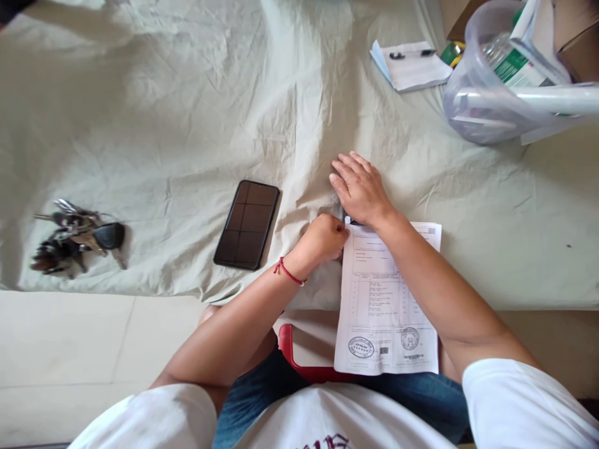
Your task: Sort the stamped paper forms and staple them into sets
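Observation:
My left hand (322, 240), with a red cord bracelet on its wrist, is closed at the top left corner of a printed sheet of paper (379, 299). Whether its curled fingers pinch the sheet or something else is hidden. The paper carries a table and round and oval stamps; its lower part hangs past the table edge over my lap. My right hand (360, 187) lies palm down on the cloth just beyond the paper's top edge, fingers stretched out. Under its wrist, a small dark object (354, 221) shows at the paper's top edge, mostly covered.
A pale cloth (187, 125) covers the table. Left of my hands lie a black smartphone (247, 224) and a bunch of keys (77, 237). At the far right stand a notepad (416, 72) and a translucent tub (486, 112) holding a bottle and papers, beside cardboard boxes (580, 43).

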`<move>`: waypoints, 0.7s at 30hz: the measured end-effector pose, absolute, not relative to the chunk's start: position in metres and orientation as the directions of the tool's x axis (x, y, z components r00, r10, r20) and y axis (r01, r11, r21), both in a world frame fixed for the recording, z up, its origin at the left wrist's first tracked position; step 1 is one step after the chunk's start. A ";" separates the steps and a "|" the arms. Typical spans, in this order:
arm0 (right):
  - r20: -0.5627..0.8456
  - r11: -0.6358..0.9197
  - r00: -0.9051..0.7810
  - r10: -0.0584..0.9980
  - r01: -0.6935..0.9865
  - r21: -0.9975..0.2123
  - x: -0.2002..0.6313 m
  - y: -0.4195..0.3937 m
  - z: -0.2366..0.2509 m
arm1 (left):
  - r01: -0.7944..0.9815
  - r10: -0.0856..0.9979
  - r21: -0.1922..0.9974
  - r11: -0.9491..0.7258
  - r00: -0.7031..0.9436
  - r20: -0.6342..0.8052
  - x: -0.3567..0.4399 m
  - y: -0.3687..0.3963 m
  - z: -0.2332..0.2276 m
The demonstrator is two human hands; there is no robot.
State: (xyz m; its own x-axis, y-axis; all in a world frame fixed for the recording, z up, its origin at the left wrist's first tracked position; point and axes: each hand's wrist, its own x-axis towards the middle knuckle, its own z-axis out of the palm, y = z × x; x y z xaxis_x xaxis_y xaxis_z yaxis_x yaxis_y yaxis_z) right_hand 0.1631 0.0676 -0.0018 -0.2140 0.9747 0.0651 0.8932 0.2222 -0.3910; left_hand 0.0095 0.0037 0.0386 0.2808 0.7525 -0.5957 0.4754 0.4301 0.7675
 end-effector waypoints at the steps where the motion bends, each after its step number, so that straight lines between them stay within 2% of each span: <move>1: 0.068 0.225 -0.216 0.974 0.891 -0.394 0.163 0.067 -0.001 | 0.481 0.753 0.767 0.424 0.283 -0.594 0.009 0.004 0.039; 12: 0.138 0.172 -0.130 0.982 0.920 -0.351 0.161 0.056 -0.010 | 0.496 0.783 0.795 0.350 0.311 -0.539 0.007 -0.001 0.031; 18: 0.206 0.197 -0.118 0.972 0.883 -0.426 0.162 0.065 -0.018 | 0.578 0.793 0.783 0.232 0.354 -0.496 0.005 -0.001 0.032; 21: 0.244 0.247 -0.135 0.960 0.819 -0.518 0.174 0.075 -0.009 | 0.593 0.786 0.783 0.190 0.387 -0.483 0.001 -0.003 0.033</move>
State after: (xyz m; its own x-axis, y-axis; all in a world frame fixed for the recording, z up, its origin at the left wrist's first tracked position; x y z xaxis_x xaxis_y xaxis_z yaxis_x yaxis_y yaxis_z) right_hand 0.1739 0.0752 -0.0086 -0.1354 0.9603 0.2438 0.8190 0.2470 -0.5179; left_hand 0.0014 -0.0026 0.0334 0.3867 0.7856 -0.4830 0.5927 0.1895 0.7828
